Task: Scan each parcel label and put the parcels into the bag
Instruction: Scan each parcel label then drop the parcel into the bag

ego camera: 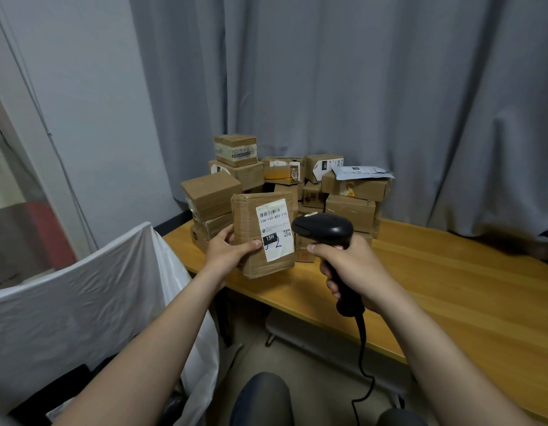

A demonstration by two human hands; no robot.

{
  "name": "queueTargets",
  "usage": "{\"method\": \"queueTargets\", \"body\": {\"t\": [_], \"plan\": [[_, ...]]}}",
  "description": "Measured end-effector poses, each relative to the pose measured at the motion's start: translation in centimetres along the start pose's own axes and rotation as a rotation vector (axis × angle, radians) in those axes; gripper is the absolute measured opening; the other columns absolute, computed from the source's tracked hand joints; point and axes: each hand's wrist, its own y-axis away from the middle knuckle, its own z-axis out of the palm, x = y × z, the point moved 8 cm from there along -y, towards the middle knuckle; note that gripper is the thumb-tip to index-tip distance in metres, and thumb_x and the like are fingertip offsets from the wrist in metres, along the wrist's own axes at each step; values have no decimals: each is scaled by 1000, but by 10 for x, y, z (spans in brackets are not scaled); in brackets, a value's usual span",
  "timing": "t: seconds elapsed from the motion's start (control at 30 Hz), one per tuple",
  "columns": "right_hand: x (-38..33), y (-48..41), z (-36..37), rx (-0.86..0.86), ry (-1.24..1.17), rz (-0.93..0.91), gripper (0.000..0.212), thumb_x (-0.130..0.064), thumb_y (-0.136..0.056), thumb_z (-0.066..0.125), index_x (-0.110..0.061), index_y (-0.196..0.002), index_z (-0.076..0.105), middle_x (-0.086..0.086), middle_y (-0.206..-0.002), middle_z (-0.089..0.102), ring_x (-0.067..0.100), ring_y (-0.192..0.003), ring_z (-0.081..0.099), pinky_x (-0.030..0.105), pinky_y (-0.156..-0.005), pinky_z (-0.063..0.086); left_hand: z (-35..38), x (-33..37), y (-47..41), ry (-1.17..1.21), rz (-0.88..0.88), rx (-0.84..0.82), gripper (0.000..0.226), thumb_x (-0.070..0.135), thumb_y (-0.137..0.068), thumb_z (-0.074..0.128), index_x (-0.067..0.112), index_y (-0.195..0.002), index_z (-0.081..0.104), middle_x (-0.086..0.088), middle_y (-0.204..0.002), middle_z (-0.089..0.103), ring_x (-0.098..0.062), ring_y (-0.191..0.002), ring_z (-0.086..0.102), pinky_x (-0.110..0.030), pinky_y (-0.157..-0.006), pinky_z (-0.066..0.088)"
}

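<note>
Two hands are busy above the table's (435, 287) near edge: the left hand (228, 252) grips a parcel (260, 232) upright, label (274, 229) facing the person. Right hand (355, 269) is wrapped around the scanner (326, 232), just right of the label. Behind the parcel sits a pile (297, 186) of boxes; the white bag (91, 290) hangs left of the table.

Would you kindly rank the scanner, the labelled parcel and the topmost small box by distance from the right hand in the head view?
1. Scanner, gripped in the right hand.
2. Labelled parcel, just left, held by the left hand.
3. Topmost small box, back on the stack.
</note>
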Motion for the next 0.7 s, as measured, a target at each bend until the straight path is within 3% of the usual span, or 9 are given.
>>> {"method": "queueTargets", "body": {"t": [0.47,0.6,0.7], "plan": [[1,5,0,-16,-8,12,22,-26,-98,70,-6,-87,66,7,-59,53,21,-46,49,29,-46,44,3,2,11,-17,8,-3,95,19,-71,94,16,-152,46,10,-114,72,-11,-108,69,-46,-98,58],[6,9,0,-11,14,33,27,-26,-98,70,-7,-80,63,6,-57,53,21,-45,49,29,-46,44,-1,4,23,-51,36,33,91,16,-75,92,12,-152,45,14,-107,67,1,-96,64,-31,-89,57],[13,16,2,-12,14,57,31,-27,-98,70,-11,-73,60,5,-55,53,20,-44,49,29,-46,44,-7,0,38,-59,55,81,88,13,-77,90,11,-152,44,6,-118,66,2,-92,61,-19,-79,49]]}}
